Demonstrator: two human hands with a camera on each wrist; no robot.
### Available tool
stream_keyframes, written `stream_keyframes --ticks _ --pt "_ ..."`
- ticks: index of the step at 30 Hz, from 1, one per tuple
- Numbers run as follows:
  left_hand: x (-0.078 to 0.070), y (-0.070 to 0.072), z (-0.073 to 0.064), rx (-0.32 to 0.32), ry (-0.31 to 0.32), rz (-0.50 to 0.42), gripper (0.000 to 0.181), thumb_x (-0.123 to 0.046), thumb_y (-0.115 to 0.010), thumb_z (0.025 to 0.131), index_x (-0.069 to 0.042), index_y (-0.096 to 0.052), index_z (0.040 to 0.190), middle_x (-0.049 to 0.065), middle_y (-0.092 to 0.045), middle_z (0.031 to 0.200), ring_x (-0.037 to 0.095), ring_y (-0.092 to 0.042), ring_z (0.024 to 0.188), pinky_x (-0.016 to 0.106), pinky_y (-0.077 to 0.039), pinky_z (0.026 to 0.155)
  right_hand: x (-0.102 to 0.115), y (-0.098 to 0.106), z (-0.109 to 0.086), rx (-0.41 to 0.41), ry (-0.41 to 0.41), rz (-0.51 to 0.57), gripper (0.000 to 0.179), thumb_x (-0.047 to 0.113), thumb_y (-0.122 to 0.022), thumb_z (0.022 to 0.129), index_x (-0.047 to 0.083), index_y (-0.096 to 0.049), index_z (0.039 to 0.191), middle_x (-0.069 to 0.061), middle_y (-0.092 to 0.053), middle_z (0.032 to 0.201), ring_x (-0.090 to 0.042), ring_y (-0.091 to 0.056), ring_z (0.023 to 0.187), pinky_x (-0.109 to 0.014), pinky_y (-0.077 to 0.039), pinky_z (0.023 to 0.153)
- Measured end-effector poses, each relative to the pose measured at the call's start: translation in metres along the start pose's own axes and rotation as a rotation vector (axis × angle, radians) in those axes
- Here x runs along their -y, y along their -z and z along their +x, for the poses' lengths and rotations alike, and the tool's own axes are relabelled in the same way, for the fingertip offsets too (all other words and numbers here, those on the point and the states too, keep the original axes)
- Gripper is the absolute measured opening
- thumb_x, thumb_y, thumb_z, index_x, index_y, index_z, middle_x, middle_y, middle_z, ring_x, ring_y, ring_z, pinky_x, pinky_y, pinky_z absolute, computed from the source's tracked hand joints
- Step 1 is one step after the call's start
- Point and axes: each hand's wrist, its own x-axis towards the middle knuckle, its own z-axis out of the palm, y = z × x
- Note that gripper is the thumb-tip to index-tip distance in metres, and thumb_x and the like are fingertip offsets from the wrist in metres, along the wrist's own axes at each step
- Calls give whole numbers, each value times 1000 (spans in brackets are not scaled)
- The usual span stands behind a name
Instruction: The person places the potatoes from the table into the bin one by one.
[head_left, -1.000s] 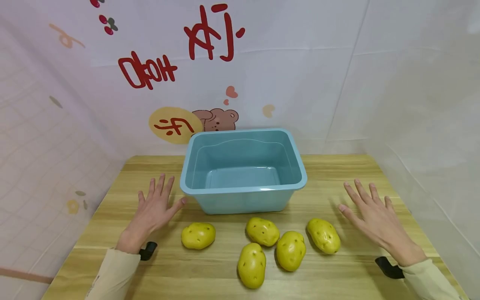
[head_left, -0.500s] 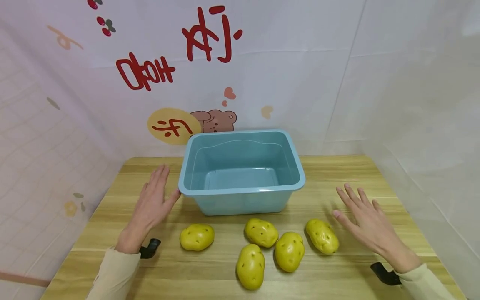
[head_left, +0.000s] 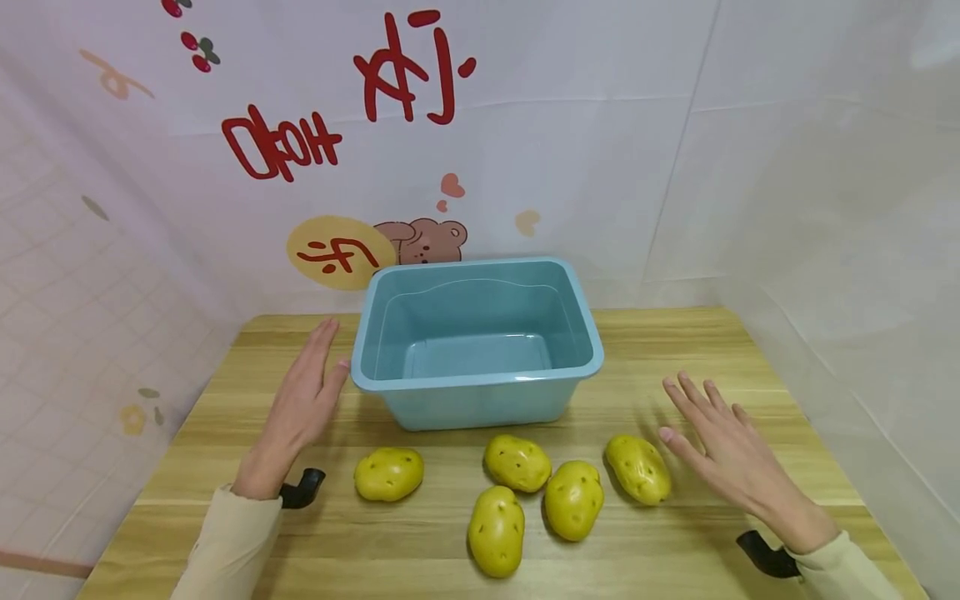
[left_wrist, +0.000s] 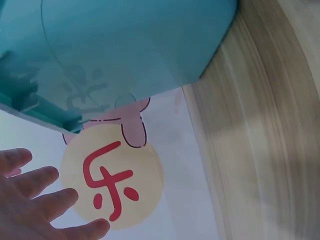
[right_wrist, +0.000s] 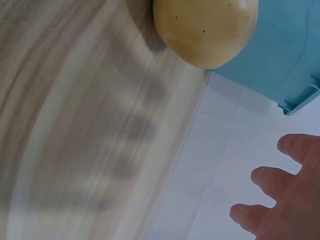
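A light-blue plastic basin [head_left: 480, 408] stands at the back middle of the wooden table. My left hand [head_left: 300, 404] is beside the basin's left side, fingers straight and thumb close to the rim; whether the thumb touches it I cannot tell. In front of the basin lie several yellow potatoes: one at the left [head_left: 388, 474], a group near the middle [head_left: 517, 463], and one at the right [head_left: 637, 469]. My right hand [head_left: 723, 446] hovers with fingers extended just right of that last potato, holding nothing. The right wrist view shows a potato [right_wrist: 207, 30] near the basin [right_wrist: 280, 45].
The wooden table [head_left: 375, 558] meets a white printed cloth [head_left: 570, 150] behind the basin, with more cloth along both sides. A black wrist mount [head_left: 303, 489] sticks out under the left wrist, another [head_left: 768, 555] under the right.
My left hand has moved forward along the basin's left side, its fingers drawn closer together. The right hand has shifted slightly left toward the rightmost potato. The head view has moved a little.
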Motion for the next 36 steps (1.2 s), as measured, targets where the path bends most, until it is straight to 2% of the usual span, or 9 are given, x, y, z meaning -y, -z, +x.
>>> stream_keyframes --ticks 4,12,19,23,29,36 --pt "-6 -3 7 12 -7 -3 68 -40 -42 110 -3 -23 164 19 -20 170 43 -19 155 68 -21 119 0 -2 -2 20 -10 7 72 41 -52 107 21 -18 168 -17 -15 170 -54 -12 152 -82 -10 110" --pt "-12 -8 15 122 29 31 77 -49 -40 109 -4 -13 166 17 -8 173 45 -11 156 74 -18 116 2 -9 -4 45 -5 38 71 41 -54 107 21 -22 167 -19 -21 169 -55 -18 151 -83 -15 107" --pt "-17 -8 18 152 15 38 80 -49 -42 109 -2 -10 166 17 -5 173 44 -9 157 72 -18 118 6 -14 -5 83 -1 83 71 42 -56 106 22 -25 166 -17 -25 168 -57 -23 148 -81 -23 106" --pt "-21 -6 21 175 3 40 82 -52 -41 108 -4 -8 166 14 -3 173 40 -8 158 67 -16 121 9 -19 -4 97 3 86 71 45 -59 104 15 -33 164 -20 -32 165 -57 -27 147 -78 -26 108" --pt "-25 -5 23 206 36 62 87 -57 -41 106 -5 -6 166 12 -1 173 37 -4 159 66 -13 122 14 -26 -4 129 22 71 72 49 -60 103 7 -43 158 -21 -41 160 -57 -38 141 -75 -33 107" --pt "-26 -5 25 233 62 89 91 -59 -42 105 -2 -6 165 11 0 173 37 -3 159 64 -13 123 20 -31 -6 146 39 54 78 57 -63 99 9 -45 157 -18 -49 155 -49 -51 135 -68 -43 104"
